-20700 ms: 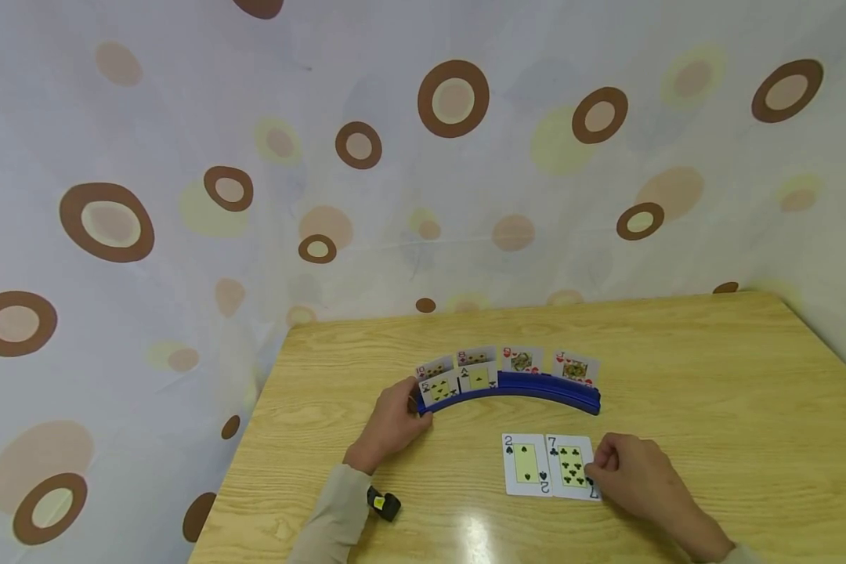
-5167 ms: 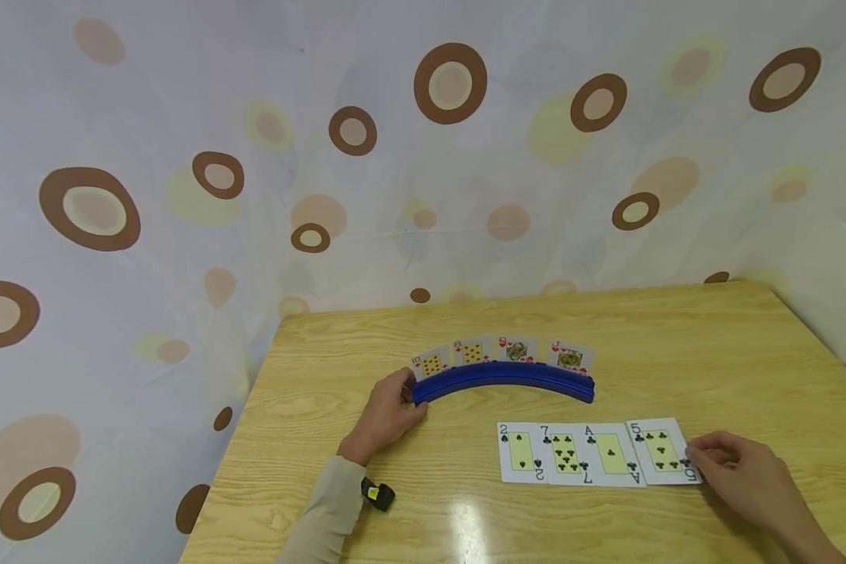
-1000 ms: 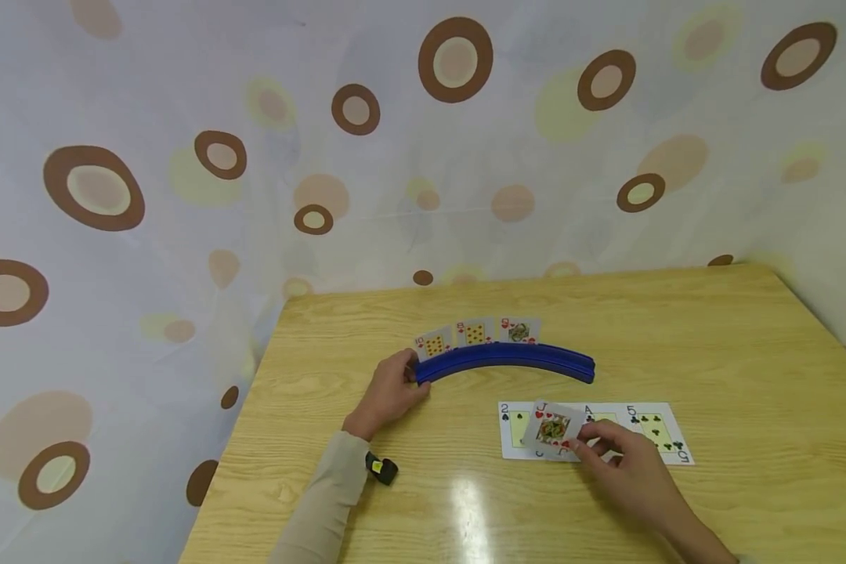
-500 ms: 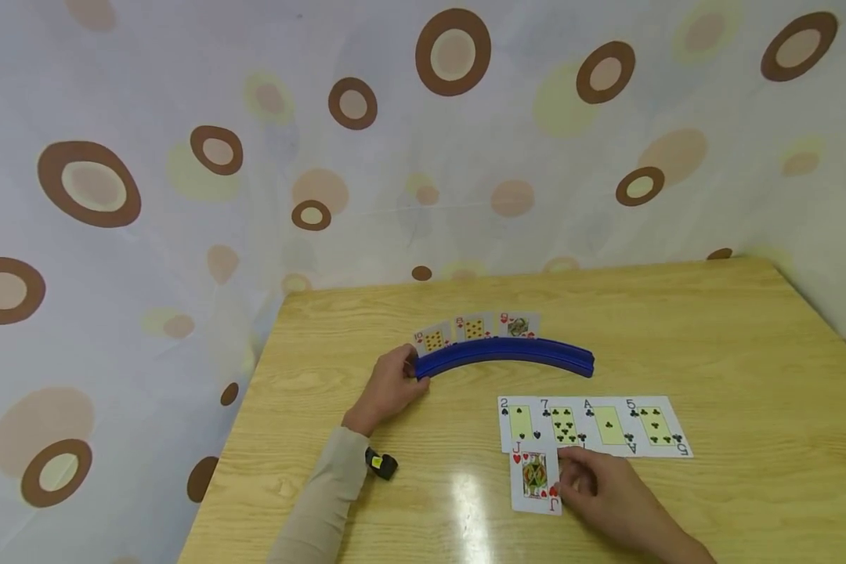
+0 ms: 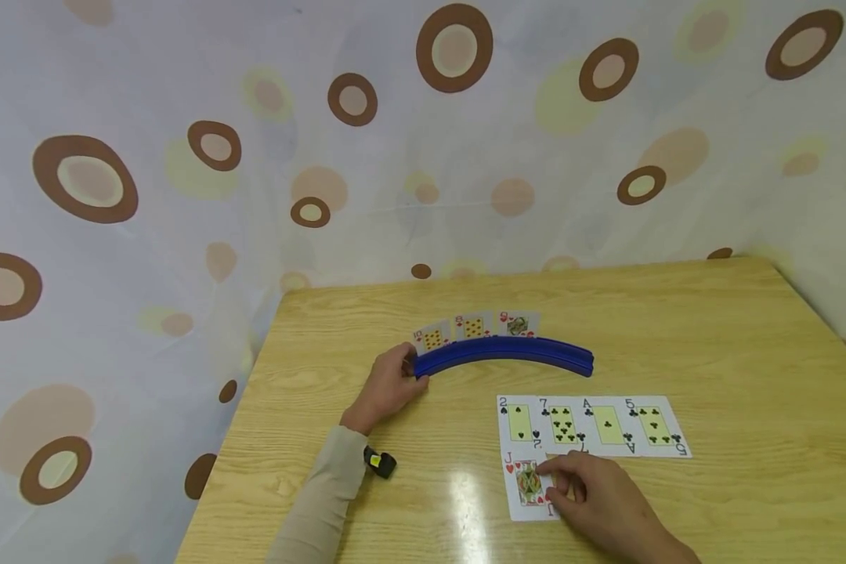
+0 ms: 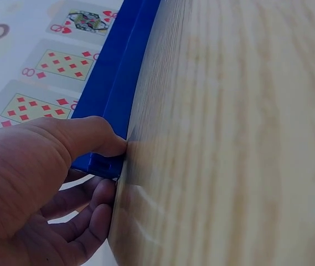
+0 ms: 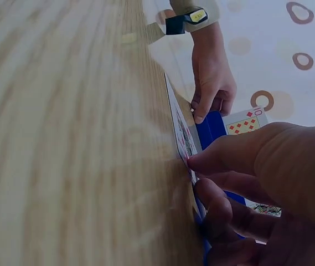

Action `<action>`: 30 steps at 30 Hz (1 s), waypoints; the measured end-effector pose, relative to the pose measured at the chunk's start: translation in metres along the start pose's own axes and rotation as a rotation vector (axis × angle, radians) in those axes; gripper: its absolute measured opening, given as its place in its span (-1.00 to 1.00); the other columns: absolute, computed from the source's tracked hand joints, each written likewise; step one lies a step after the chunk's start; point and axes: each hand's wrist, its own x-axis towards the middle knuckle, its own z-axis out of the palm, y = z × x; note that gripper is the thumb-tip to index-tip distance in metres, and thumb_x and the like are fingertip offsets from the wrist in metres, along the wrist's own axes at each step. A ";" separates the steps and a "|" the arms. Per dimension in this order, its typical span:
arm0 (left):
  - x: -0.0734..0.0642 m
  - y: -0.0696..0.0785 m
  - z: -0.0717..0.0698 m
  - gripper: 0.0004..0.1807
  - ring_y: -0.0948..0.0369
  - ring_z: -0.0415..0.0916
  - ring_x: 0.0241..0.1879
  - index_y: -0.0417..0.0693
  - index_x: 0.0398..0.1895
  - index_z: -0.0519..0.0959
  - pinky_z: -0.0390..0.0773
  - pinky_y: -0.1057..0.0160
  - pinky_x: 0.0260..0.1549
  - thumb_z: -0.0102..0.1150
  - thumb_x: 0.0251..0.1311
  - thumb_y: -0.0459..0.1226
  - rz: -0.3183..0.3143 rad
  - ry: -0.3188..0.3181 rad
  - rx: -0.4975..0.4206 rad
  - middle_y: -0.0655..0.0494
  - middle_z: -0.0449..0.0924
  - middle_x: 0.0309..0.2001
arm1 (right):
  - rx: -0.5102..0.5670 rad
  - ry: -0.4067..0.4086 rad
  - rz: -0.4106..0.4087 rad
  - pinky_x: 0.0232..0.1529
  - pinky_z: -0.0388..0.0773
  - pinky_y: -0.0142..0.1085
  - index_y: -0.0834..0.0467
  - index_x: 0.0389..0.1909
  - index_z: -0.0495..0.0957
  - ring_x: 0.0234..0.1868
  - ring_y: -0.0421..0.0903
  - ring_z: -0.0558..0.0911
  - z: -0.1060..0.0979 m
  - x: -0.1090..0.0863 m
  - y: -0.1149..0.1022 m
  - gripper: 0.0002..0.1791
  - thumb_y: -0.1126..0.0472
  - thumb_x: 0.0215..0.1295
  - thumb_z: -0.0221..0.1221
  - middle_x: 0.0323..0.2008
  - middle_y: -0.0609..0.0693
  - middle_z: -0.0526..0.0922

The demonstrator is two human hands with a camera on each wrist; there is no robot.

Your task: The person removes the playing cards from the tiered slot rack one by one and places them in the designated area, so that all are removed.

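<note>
A curved blue card holder stands on the table, its left end gripped between the thumb and fingers of my left hand. Upright in it are the ten of diamonds, the eight of diamonds and the queen of hearts. My right hand has thumb and forefinger on the right side of the jack of hearts, which lies face up just below the two of spades. In the right wrist view the thumb tip meets the jack close to the tabletop.
Right of the two, in one row, lie the seven of clubs, ace of clubs and five of clubs. A black wrist device sits at the left sleeve. A dotted curtain hangs behind the wooden table.
Earlier, the ace and five of clubs left the holder for the row. Then the jack came out, passed over the row and was set below the two, shifting slightly left. The left hand stays put.
</note>
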 end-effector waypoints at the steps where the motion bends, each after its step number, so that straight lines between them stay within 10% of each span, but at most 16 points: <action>1: 0.000 0.000 0.000 -0.66 0.18 0.52 -0.21 -0.22 0.10 0.57 0.55 0.24 -0.15 0.44 0.38 -0.30 -0.008 -0.001 -0.003 -0.03 0.66 -0.11 | -0.002 0.000 -0.001 -0.44 0.38 -0.43 0.00 -0.06 0.82 -0.50 -0.41 0.38 0.000 0.000 0.000 -0.77 0.25 0.29 0.48 -0.46 -0.30 0.52; 15: 0.000 0.002 0.000 -0.66 0.17 0.52 -0.20 -0.25 0.10 0.55 0.55 0.24 -0.14 0.43 0.38 -0.33 -0.010 -0.003 -0.016 -0.06 0.66 -0.09 | 0.006 0.124 0.051 -0.43 0.39 -0.43 -0.02 -0.11 0.79 -0.49 -0.37 0.42 -0.010 0.009 -0.008 -0.83 0.28 0.36 0.43 -0.46 -0.25 0.56; 30: 0.001 -0.004 0.002 -0.65 0.18 0.55 -0.19 -0.25 0.11 0.57 0.59 0.23 -0.11 0.44 0.37 -0.32 0.010 0.007 -0.014 -0.07 0.69 -0.06 | -0.030 0.498 -0.294 -0.39 0.45 -0.50 0.14 -0.17 0.77 -0.41 -0.38 0.53 -0.038 0.084 -0.004 -0.88 0.40 0.36 0.41 -0.42 -0.10 0.71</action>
